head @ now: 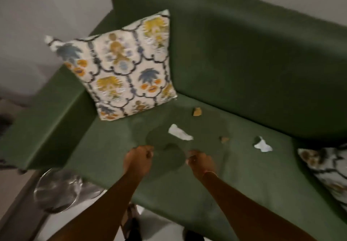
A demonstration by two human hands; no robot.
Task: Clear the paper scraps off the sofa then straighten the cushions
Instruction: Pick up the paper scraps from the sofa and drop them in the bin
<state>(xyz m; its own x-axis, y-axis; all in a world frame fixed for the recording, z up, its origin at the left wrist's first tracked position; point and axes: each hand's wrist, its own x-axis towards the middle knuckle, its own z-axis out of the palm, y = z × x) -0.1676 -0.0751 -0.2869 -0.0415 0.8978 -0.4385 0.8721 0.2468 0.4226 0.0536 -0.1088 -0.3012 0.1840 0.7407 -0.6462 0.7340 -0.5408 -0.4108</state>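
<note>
I hold both hands, left (pixel 139 160) and right (pixel 200 162), curled closed, contents unclear; the centre-frame white scrap (pixel 180 134) is light and flimsy: pinch its edge.

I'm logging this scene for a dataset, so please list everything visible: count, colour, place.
Green fabric sofa: one, fills the frame.
Floral patterned cushion: one, white with yellow, blue and orange, upright in the corner.
Second patterned cushion: one, lying at the right edge.
White paper scraps: two, mid-seat.
Tan paper scraps: two, mid-seat.
Clear round container: one, on the floor by the armrest.
Left hand: closed, above the seat.
Right hand: closed, above the seat.
</note>
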